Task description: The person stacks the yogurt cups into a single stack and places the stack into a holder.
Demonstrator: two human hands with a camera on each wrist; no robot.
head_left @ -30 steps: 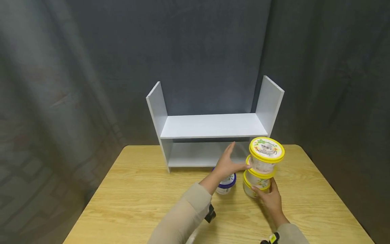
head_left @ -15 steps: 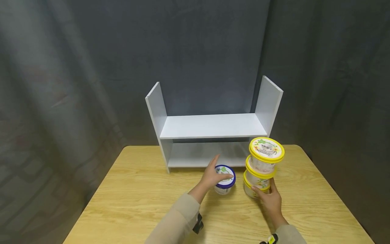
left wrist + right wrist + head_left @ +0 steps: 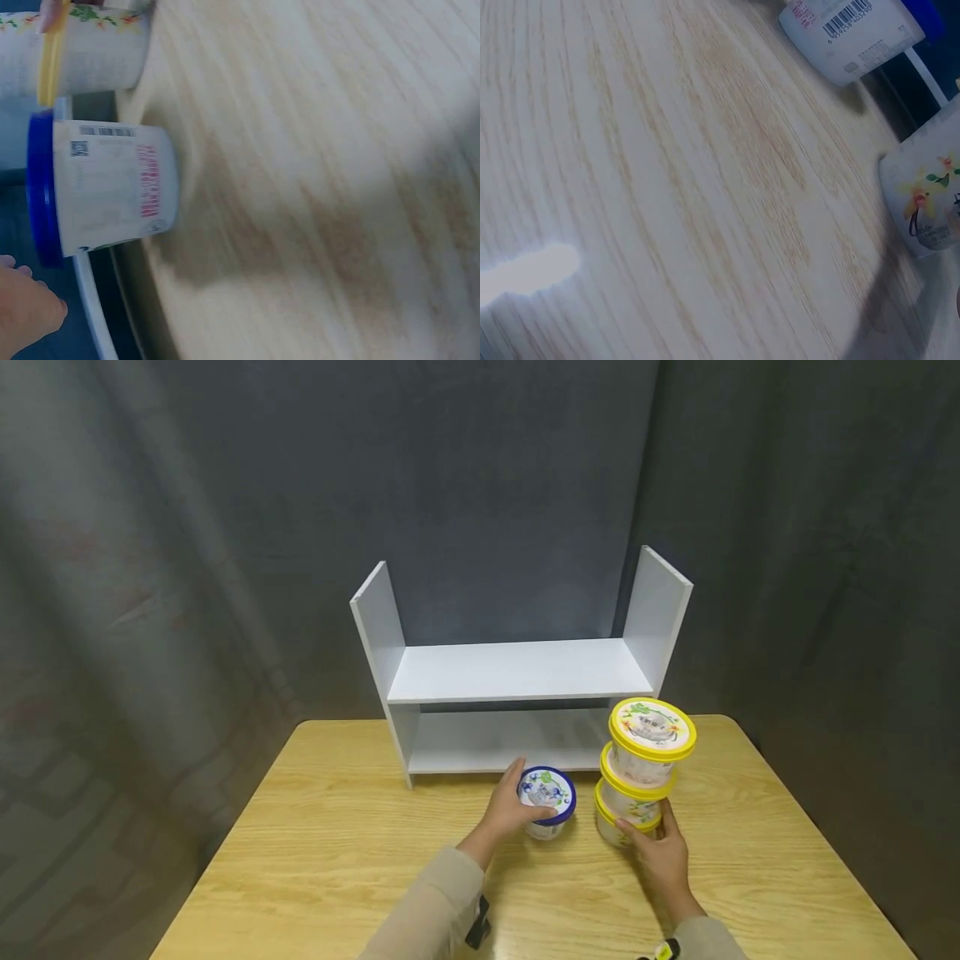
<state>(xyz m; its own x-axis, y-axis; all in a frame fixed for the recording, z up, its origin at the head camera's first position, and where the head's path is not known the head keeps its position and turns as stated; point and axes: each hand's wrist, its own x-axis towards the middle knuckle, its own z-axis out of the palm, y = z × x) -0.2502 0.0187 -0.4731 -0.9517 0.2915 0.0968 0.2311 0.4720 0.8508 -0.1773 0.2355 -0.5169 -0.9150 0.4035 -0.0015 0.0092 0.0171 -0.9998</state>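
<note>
Three tubs with yellow lids stand in a slightly leaning stack at the right in the head view: a top tub point(image 3: 652, 729), a middle tub point(image 3: 637, 781) and a bottom tub point(image 3: 615, 833). My right hand point(image 3: 663, 860) grips the bottom tub, thumb in front and fingers around its right side. Left of the stack, a tub with a dark blue lid point(image 3: 546, 791) stands upright on the table. Spread around this lid's left side is my left hand point(image 3: 504, 810), its thumb near the front rim. The left wrist view shows fingers point(image 3: 34, 300) apart from the blue lid point(image 3: 43, 187).
A white two-tier shelf point(image 3: 521, 670) stands behind the tubs at the back of the wooden table point(image 3: 322, 852). Its side panels rise above the upper board. Grey curtains point(image 3: 510, 502) hang behind and beside the table.
My left hand has moved left and down, away from the yellow-lidded stack to the blue-lidded tub. The right hand keeps its grip on the bottom tub, and the stack stands as before.
</note>
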